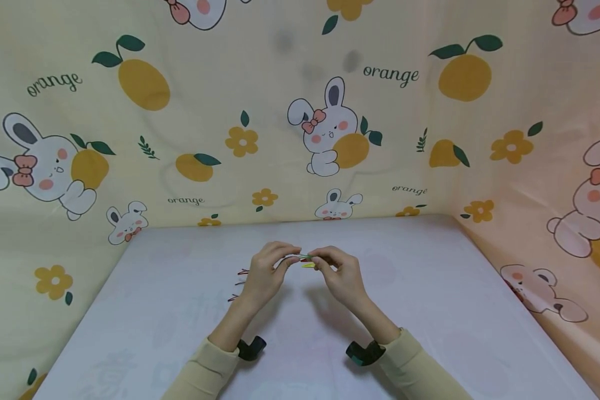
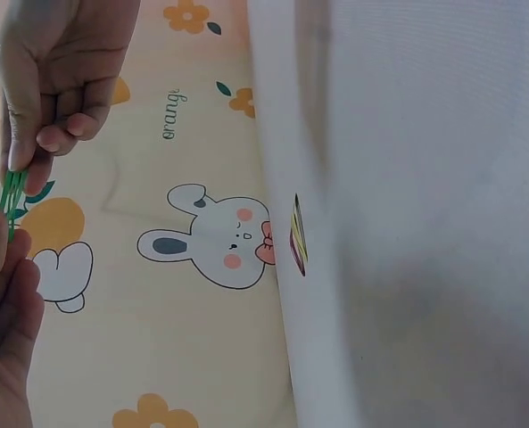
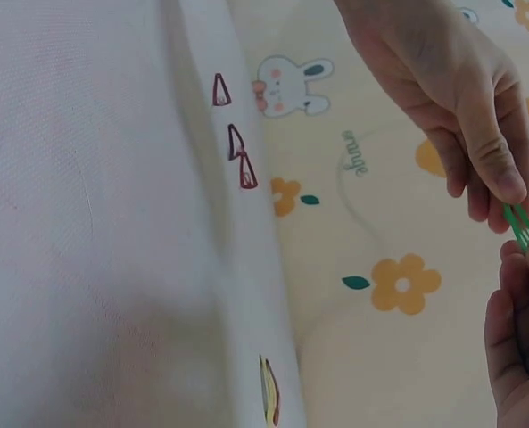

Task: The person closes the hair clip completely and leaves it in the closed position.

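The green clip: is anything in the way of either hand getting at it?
Nothing visible is: the left hand and the right hand both pinch the green clip. The red clips lie on the white table, apart from both hands.

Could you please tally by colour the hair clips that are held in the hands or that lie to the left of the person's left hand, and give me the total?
Green clip, held: 1
Dark red or purplish clips, lying on the left: 3
Total: 4
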Demonstrator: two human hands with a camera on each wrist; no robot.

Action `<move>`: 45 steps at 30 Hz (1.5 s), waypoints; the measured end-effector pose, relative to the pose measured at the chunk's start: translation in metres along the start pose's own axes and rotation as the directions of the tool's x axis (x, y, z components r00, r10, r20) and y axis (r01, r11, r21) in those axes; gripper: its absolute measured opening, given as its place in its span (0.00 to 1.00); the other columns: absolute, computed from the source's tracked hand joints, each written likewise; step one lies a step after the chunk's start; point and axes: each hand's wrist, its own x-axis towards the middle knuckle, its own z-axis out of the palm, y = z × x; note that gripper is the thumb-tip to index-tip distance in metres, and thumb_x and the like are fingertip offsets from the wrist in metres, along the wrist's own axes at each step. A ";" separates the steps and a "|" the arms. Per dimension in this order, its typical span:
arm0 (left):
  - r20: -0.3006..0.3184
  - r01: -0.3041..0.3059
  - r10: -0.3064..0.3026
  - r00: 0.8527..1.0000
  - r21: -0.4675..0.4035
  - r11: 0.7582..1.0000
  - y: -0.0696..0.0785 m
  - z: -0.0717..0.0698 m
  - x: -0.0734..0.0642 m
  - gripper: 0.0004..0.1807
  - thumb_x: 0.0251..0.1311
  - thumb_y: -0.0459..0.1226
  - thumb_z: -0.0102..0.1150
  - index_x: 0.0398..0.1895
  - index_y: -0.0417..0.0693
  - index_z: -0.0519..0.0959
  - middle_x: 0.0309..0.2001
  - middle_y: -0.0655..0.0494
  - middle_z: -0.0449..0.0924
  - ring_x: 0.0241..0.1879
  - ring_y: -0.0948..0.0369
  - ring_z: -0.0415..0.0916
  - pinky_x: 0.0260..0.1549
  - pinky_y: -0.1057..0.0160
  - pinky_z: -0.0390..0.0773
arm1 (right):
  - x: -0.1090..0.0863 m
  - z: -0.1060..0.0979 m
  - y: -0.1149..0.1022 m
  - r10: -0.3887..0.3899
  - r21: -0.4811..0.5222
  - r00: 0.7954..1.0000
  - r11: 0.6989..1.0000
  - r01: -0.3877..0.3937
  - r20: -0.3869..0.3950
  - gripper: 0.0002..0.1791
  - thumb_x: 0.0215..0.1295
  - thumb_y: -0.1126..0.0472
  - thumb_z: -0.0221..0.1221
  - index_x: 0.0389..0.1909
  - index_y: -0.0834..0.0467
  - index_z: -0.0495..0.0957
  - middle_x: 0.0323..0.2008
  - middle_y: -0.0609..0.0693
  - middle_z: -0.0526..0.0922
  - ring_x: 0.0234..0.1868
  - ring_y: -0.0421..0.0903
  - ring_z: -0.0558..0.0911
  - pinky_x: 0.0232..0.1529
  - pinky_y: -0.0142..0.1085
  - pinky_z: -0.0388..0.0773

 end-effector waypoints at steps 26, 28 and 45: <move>-0.046 -0.085 0.085 0.995 -0.017 0.996 0.004 -0.003 0.005 0.09 0.57 0.21 0.70 0.34 0.41 0.86 0.34 0.54 0.85 0.38 0.56 0.82 0.40 0.65 0.82 | 0.006 0.000 -0.037 -0.158 0.030 0.987 0.987 0.158 0.001 0.09 0.59 0.84 0.63 0.37 0.71 0.84 0.32 0.64 0.86 0.28 0.56 0.83 0.36 0.27 0.80; -0.046 -0.087 0.086 0.995 -0.020 0.996 0.003 -0.002 0.005 0.09 0.57 0.21 0.70 0.34 0.42 0.86 0.34 0.54 0.85 0.38 0.57 0.82 0.40 0.65 0.82 | 0.006 -0.001 -0.037 -0.149 0.029 0.989 0.988 0.149 0.006 0.08 0.60 0.84 0.63 0.37 0.72 0.84 0.31 0.64 0.86 0.28 0.57 0.83 0.36 0.27 0.80; -0.038 -0.050 0.048 0.998 -0.043 0.998 0.004 -0.003 0.005 0.04 0.61 0.26 0.69 0.37 0.42 0.87 0.36 0.52 0.86 0.40 0.56 0.82 0.42 0.66 0.82 | 0.004 0.001 -0.012 -0.001 0.089 1.000 0.996 -0.001 0.019 0.07 0.65 0.80 0.63 0.41 0.70 0.85 0.33 0.66 0.87 0.27 0.50 0.83 0.35 0.28 0.82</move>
